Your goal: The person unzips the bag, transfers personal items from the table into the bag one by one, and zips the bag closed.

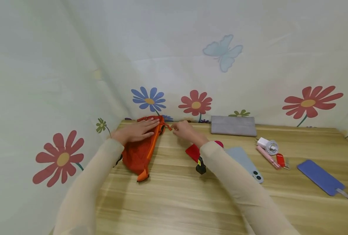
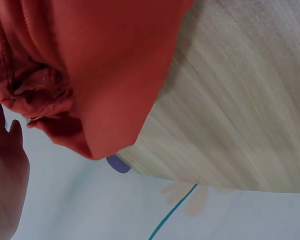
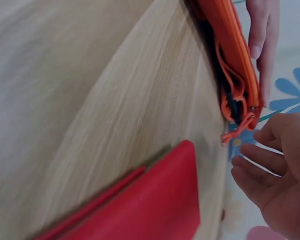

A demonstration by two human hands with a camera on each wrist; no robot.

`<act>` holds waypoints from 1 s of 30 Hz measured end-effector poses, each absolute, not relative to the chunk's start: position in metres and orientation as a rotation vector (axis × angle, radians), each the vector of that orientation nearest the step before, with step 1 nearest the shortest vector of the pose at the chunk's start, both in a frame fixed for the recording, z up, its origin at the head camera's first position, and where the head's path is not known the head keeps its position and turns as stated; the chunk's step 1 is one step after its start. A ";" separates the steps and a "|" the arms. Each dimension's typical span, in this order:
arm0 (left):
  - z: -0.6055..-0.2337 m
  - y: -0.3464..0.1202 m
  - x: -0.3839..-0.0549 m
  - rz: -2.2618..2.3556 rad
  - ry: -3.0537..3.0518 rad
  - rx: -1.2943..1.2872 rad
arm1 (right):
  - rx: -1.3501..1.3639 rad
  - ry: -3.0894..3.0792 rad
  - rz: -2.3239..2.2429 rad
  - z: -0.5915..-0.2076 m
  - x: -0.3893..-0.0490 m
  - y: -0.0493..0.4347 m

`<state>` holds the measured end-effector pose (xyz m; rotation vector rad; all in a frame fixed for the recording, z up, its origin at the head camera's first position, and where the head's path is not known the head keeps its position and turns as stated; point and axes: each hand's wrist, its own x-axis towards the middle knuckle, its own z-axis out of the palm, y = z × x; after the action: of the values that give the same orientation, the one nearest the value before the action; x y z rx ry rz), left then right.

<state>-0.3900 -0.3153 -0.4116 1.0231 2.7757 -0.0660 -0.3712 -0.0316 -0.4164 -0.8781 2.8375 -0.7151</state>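
Note:
An orange-red zippered bag lies on the left of the wooden table, with a bunched opening showing in the left wrist view. My left hand rests flat on its upper part, fingers straight. From the zipper at its far end sticks out an orange pull cord. Just right of that cord is my right hand, its fingers loosely bent. The right wrist view shows the cord's end hanging free, beside the fingertips. Below the right forearm sits a red folded item, partly covered by the sleeve in the head view.
A black and yellow piece lies by the red item. Farther right are a grey pouch, a pale blue phone, a white charger with cable, a pink tube, a small red item and a blue strapped case.

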 end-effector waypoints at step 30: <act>-0.446 -0.297 -0.387 -0.054 2.758 1.150 | -0.786 2.903 -0.946 -0.446 -0.404 -0.073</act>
<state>-0.3870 -0.2975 -0.4463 1.1496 2.7577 -0.0537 -0.4042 -0.0733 -0.4456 -0.7863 2.9033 -0.9455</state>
